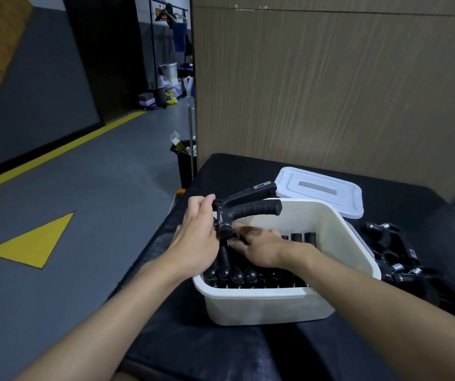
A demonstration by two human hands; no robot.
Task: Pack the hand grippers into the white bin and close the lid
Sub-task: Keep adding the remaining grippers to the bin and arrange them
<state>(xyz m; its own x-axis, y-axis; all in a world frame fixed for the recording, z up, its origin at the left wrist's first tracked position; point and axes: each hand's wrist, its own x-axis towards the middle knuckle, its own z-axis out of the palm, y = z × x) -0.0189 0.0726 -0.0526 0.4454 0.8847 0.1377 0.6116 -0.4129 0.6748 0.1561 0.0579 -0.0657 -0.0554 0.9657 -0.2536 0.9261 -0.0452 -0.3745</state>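
The white bin [339, 243] sits on a black table and holds several black hand grippers [248, 276] standing in rows. My left hand [197, 237] grips the hinge end of one black hand gripper [251, 206], whose two handles point right above the bin's far left rim. My right hand [259, 247] is inside the bin and pinches the knob under that gripper. The white lid [319, 189] lies flat behind the bin.
More loose hand grippers [396, 251] lie in a pile on the black table [248, 347] right of the bin. A wooden panel wall [330, 92] stands behind the table. The grey floor with yellow markings drops off to the left.
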